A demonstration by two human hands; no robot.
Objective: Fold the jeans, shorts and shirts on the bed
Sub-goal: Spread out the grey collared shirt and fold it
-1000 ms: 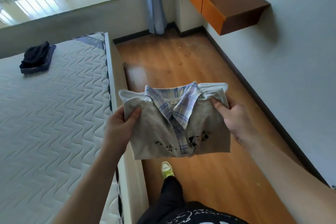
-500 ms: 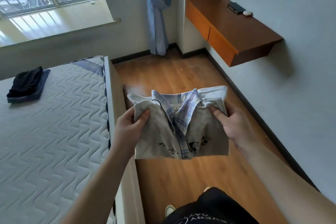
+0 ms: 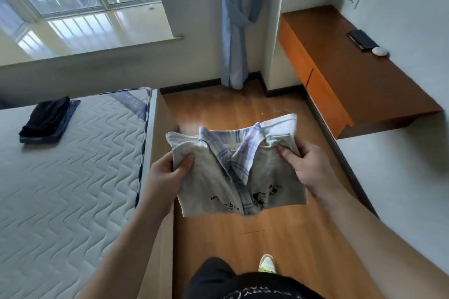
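Both hands, left (image 3: 167,172) and right (image 3: 308,167), pinch folded polo shirt (image 3: 243,175) mid-frame, keeping folds; dark stack (image 3: 46,119) upper left.

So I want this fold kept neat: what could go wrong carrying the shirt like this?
The folded shirt hangs in the air over the wooden floor, not the bed, so a slipped grip would likely drop it there. The left hand and right hand pinch only the upper corners, so the free lower layers could fall open before it reaches the dark folded stack.
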